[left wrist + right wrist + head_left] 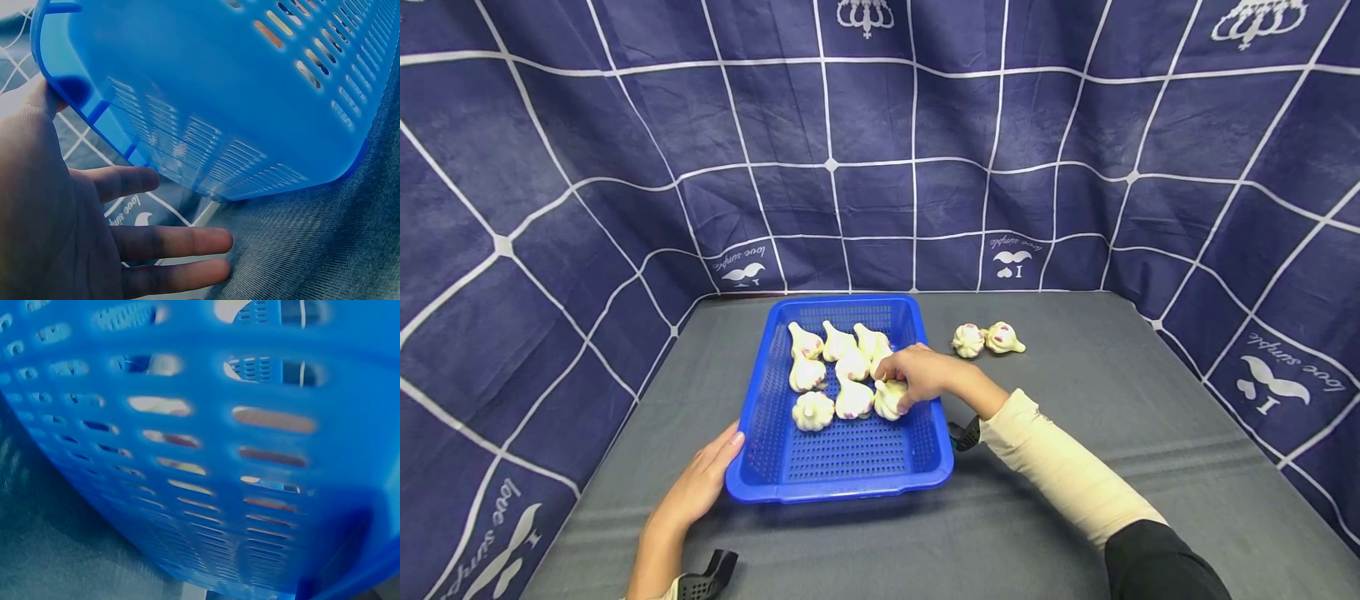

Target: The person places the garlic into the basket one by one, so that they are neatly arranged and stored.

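A blue plastic basket (850, 492) with slotted walls holds several white garlic bulbs (813, 411), some with purplish marks. Inside its right side, my right hand (917, 371) pinches a garlic bulb (887, 402) between thumb and fingers. The wall blocks most of that hand in the right wrist view, where the basket's slotted side (206, 444) fills the picture. At the near left corner, my left hand (700, 479) rests its thumb on the rim. In the left wrist view its fingers (181, 242) are straight and spread outside the basket wall (187, 81).
Two more garlic bulbs (967, 341) lie side by side on the grey tabletop (1090, 375), right of the basket. A dark blue curtain (910, 200) with white lines stands behind and along both sides. Black wrist devices (707, 575) are on the arms.
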